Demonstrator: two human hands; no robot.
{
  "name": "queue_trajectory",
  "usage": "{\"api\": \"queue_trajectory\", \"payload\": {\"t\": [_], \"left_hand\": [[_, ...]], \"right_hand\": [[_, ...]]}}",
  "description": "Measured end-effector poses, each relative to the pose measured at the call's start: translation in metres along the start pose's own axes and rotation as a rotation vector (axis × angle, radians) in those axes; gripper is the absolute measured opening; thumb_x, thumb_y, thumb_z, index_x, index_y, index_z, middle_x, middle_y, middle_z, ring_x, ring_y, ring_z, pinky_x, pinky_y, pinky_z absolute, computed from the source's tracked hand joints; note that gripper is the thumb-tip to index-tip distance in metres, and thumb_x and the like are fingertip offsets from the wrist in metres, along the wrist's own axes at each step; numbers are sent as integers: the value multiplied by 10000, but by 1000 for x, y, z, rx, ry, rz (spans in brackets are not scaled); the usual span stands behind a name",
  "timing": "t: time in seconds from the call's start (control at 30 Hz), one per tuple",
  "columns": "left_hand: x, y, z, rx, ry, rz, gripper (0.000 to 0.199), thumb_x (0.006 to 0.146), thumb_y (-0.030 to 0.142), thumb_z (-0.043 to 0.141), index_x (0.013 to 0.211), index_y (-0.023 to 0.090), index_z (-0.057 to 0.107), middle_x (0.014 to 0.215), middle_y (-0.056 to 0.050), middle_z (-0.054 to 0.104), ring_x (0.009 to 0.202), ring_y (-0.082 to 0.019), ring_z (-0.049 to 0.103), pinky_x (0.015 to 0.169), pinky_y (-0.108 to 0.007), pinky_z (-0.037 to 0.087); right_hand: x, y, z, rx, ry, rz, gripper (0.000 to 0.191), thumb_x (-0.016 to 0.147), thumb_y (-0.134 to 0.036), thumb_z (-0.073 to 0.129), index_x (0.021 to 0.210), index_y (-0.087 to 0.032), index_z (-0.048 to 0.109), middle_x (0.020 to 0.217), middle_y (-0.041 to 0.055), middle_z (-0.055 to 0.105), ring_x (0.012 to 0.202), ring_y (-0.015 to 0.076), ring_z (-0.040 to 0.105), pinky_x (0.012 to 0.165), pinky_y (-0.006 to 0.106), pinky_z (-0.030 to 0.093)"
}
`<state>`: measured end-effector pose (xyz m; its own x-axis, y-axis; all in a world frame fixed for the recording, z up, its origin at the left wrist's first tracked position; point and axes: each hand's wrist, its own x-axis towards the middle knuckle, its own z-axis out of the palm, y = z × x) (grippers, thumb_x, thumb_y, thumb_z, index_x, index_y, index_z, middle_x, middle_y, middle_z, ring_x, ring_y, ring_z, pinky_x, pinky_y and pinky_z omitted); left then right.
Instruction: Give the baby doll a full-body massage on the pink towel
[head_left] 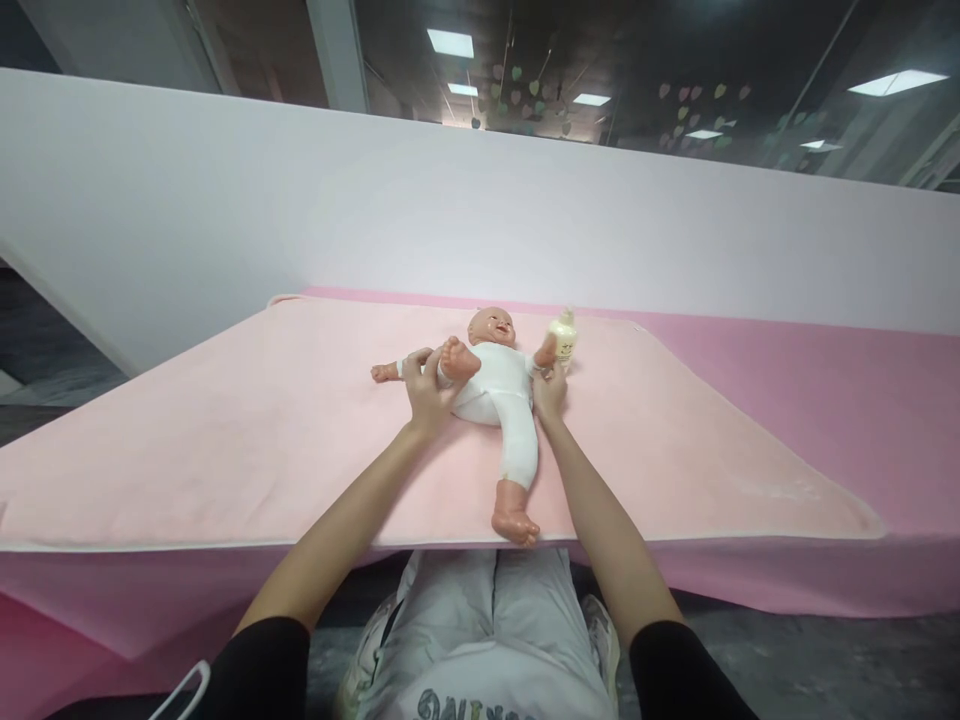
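Observation:
A baby doll [504, 368] with a white cloth body lies on its back on a pale pink blanket [225, 430], head toward the wall. My left hand [428, 392] is closed around one of its legs, which is bent up so that the bare foot [458, 360] points at me. The doll's other leg [517, 450] stretches straight to the table's front edge. On the other side, my right hand [550, 390] grips the doll's arm just below its small hand [547, 351]. A pale yellow pump bottle [564, 334] stands right behind that hand, partly covered.
Under the blanket is a pink-covered table [810, 400], its cloth hanging over the front edge. A white low wall [480, 210] runs along the back, with dark glass [637, 60] above it reflecting ceiling lights. My legs are close against the front edge.

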<state>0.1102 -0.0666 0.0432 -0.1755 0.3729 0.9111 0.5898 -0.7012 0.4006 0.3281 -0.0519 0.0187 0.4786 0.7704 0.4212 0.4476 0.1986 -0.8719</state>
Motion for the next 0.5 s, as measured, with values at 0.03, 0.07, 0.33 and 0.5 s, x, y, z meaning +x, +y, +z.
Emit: {"api": "queue_trajectory", "payload": {"t": [0.03, 0.07, 0.33, 0.5], "left_hand": [[3, -4, 0, 23, -36, -59, 480, 690, 466, 701, 1041, 152, 603, 1009, -119, 552, 1017, -281, 549, 913, -447, 449], [5, -7, -1, 23, -83, -127, 470, 687, 456, 702, 1026, 145, 605, 993, -114, 569, 993, -275, 562, 894, -436, 457], [8, -20, -3, -218, -326, -451, 425, 636, 317, 726, 1001, 120, 635, 958, -99, 681, 881, -261, 645, 784, -385, 528], [6, -4, -4, -254, -190, -225, 429, 671, 318, 717, 1055, 159, 614, 1117, -86, 644, 1053, -233, 603, 961, -384, 472]], "right_hand": [[-2, -3, -1, -93, -37, -71, 491, 771, -163, 441, 1251, -227, 519, 1068, 61, 573, 888, 184, 586, 746, 282, 480], [-4, -6, -1, -178, -79, -130, 513, 751, -127, 440, 1240, -237, 547, 1098, 61, 559, 911, 187, 577, 761, 278, 468], [-9, -22, -4, -476, -200, -252, 543, 763, -72, 405, 1243, -255, 578, 1097, 77, 516, 857, 174, 553, 662, 236, 421], [-9, -16, -3, -331, -169, -201, 568, 729, -65, 421, 1243, -261, 564, 1118, 62, 511, 896, 174, 554, 748, 247, 446]]}}
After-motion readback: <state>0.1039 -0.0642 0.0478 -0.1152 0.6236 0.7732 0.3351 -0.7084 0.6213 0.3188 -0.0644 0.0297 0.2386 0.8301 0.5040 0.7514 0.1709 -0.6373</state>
